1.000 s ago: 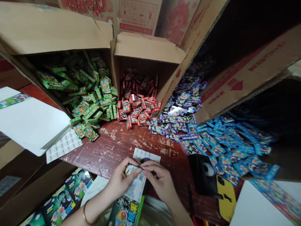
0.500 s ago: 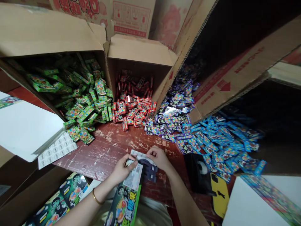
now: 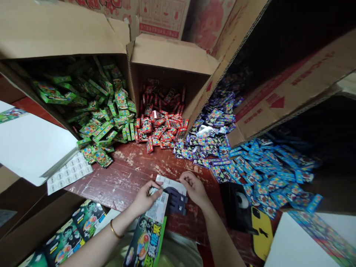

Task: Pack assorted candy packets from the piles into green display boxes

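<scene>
My left hand (image 3: 144, 198) is closed on the top edge of a flat green printed carton (image 3: 150, 231) with a white barcode panel, held over the near edge of the red table. My right hand (image 3: 194, 188) rests curled on the table just right of it, fingers pinched on something I cannot make out, beside a white slip (image 3: 172, 182) and a dark blue plastic piece (image 3: 175, 200). Beyond my hands lie heaps of small candy boxes: green (image 3: 102, 118), red (image 3: 160, 128), purple (image 3: 211, 137) and blue (image 3: 267, 170).
Tipped cardboard cartons (image 3: 169, 55) spill the heaps onto the worn red table (image 3: 122, 178). A white sheet stack with a sticker sheet (image 3: 69, 172) lies left. A black tape dispenser (image 3: 239, 207) and a yellow object (image 3: 261, 231) sit right. Printed flat cartons (image 3: 72, 235) lie lower left.
My right hand let go of the carton and moved forward and right onto the table by the white slip. The left hand still grips the carton's top, which has tilted lower.
</scene>
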Available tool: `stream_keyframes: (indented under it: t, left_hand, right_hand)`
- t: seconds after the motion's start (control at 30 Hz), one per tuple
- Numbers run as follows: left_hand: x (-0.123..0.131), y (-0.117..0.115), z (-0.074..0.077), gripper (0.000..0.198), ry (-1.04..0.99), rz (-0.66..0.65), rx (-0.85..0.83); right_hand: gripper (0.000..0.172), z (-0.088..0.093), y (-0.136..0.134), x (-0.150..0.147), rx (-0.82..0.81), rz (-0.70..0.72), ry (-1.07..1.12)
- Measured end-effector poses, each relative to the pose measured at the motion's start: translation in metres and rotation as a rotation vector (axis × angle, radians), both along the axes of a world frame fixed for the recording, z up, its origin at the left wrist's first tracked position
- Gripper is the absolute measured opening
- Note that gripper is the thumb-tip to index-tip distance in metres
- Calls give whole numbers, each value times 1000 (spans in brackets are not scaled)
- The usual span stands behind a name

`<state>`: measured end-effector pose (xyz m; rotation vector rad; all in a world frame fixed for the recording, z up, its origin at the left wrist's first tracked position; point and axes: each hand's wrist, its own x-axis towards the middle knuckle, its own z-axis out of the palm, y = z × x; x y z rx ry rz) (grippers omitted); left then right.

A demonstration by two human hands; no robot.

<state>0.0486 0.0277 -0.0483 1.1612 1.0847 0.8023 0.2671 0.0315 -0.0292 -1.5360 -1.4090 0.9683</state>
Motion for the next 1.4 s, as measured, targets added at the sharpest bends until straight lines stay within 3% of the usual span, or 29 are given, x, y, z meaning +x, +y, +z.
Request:
stream_keyframes:
  t: [0.13,0.2,0.47,0.6,0.73,0.9,1.0,1.13,1.27,1.4]
  left_hand:
    - [-1,0,-2,24,9,-17,1]
    - [-1,0,-3,24,14,-21,1]
    - [1,0,0,24,13,-11,3]
    - [1,0,1,24,16,-10,6]
    - [1,1,-1,23,22,-17,13]
    - [1,1,-2,21,20,-17,24]
    - [1,1,5,19,17,-15,36]
    - [-2,-2,28,23,10,-9,76]
    - [-5,-6,50,32,43,-16,119]
    - [-6,-9,56,31,67,-44,148]
  right_hand:
    - [53,-12,7,-18,-53,-70,-64]
    - [67,-19,10,-26,-58,-77,-82]
    - [62,-33,6,-19,28,-24,111]
    - [68,-29,8,-21,19,-93,31]
    - [68,-28,12,-30,32,-11,-55]
    - [65,-29,7,-19,44,16,97]
    - [73,-14,0,-12,-4,-79,275]
    - [82,29,-8,-27,-89,-157,483]
    - [81,62,-13,-53,-125,-71,547]
    - [73,70,-15,-66,-121,27,443]
